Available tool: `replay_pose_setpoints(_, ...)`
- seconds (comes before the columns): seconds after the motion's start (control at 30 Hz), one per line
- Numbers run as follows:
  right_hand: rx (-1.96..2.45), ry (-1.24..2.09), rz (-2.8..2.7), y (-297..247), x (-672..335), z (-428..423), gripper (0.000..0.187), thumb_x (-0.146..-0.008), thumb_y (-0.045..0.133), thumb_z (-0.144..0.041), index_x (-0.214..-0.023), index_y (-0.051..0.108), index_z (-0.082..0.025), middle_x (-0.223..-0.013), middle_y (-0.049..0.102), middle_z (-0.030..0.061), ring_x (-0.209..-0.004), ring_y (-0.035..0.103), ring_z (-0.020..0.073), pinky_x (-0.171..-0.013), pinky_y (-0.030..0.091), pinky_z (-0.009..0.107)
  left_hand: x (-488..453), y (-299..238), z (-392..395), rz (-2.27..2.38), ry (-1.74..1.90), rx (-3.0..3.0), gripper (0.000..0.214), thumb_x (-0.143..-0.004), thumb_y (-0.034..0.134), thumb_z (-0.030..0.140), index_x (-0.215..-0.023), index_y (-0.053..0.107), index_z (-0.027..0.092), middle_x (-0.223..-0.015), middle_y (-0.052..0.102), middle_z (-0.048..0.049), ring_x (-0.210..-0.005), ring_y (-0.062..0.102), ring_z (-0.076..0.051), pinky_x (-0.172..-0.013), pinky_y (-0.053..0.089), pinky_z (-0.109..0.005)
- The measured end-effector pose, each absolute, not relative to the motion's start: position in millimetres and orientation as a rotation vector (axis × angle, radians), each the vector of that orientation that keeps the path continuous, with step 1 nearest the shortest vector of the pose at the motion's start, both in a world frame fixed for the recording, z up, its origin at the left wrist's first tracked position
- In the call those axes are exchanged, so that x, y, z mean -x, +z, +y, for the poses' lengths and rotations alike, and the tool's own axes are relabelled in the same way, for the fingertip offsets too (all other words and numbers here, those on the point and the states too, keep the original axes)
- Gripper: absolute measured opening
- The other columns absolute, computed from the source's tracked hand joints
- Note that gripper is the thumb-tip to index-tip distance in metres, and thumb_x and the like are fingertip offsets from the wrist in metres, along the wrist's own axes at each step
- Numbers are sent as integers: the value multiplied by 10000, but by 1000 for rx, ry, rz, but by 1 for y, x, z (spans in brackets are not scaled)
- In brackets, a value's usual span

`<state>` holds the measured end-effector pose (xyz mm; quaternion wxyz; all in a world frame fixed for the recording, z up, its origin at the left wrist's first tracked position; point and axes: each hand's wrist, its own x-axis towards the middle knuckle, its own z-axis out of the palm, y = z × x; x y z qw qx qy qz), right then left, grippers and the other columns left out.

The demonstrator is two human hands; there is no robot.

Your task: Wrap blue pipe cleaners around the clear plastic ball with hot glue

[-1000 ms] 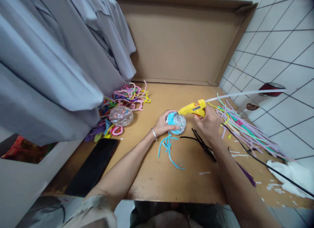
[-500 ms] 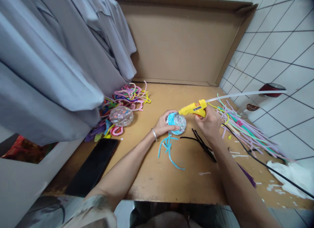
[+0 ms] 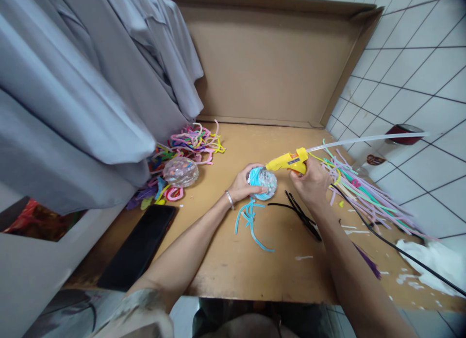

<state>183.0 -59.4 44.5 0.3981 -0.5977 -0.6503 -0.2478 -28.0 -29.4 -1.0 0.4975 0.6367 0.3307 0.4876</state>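
My left hand (image 3: 242, 184) is closed around a clear rounded container (image 3: 270, 182), partly wrapped in light blue pipe cleaner. In my right hand (image 3: 312, 180) is a yellow glue gun (image 3: 287, 161), its nozzle at the upper edge of the wrapped ball-like container. A long translucent glue stick (image 3: 364, 140) sticks out of the gun's back. Just below the container lie loose light blue pipe cleaners (image 3: 249, 216) on the table. Black pipe cleaners (image 3: 300, 211) lie between my forearms.
A second clear container (image 3: 181, 172) sits by a tangle of coloured pipe cleaners (image 3: 192, 141) at left, near a black phone (image 3: 138, 248). Straight pipe cleaners (image 3: 371, 197), a jar (image 3: 386, 151), the gun's cord (image 3: 393, 250) and white tissue (image 3: 433, 262) are at right. Cardboard (image 3: 273, 66) stands behind.
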Motion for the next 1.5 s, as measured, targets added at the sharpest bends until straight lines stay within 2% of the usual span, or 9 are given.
replay_pose_setpoints(0.63, 1487, -564, -1686, 44, -184, -60, 218, -763, 518, -313, -933, 592, -198, -763, 621, 55, -704, 547, 228, -595, 341, 302, 28, -2, -29, 788, 1189, -1547, 767, -488, 890, 323, -1183, 607, 163, -1176, 639, -86, -1093, 601, -259, -1008, 451, -372)
replay_pose_setpoints(1.5, 1511, -619, -1694, 44, -184, -59, 135, -739, 533, -277, -836, 583, -198, -721, 623, 55, -658, 533, 217, -576, 306, 298, 28, -2, -29, 778, 1185, -1542, 764, -495, 895, 327, -1183, 609, 160, -1194, 640, -92, -1114, 604, -267, -1014, 455, -373)
